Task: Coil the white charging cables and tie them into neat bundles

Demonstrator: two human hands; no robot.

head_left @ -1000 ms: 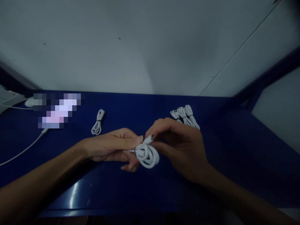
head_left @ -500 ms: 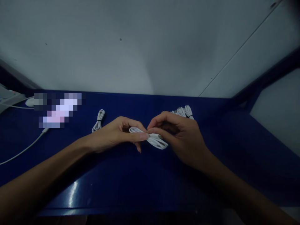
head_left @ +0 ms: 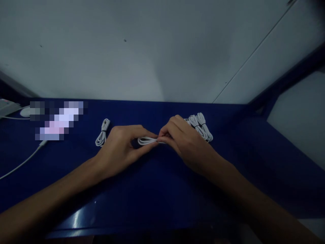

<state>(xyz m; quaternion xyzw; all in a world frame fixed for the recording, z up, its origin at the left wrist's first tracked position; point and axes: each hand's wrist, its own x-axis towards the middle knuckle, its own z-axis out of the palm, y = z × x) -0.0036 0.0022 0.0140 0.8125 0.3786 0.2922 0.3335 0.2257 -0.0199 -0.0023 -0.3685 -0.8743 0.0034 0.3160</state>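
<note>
White cable (head_left: 147, 140), folded into a flat bundle of loops, sits between your two hands low over the blue table (head_left: 142, 189), near its middle. No brand, label or writing can be read anywhere: the cable is plain, and the one patch that might carry print, at the far left of the table, is blurred out.

Your left hand (head_left: 122, 149) comes in from the left with its fingers curled round the left end of the bundle, thumb and fingertips closed on the loops. Your right hand (head_left: 182, 140) meets it from the right, fingertips pinched on the other end of the same bundle, so both hands grip the cable and their fingertips almost touch over it. You cannot tell whether the bundle rests on the table or hangs just above it.

Just behind your right hand lies a cluster of tied white cables (head_left: 201, 126), close to your knuckles. To the left of your left hand, a little apart, a single tied cable (head_left: 102, 133) lies on its own. Farther left, a loose white cord (head_left: 22, 162) runs across the table toward the blurred patch, and a pale device (head_left: 7, 106) sits at the table's far left edge. A grey wall (head_left: 152, 51) rises behind the table.
</note>
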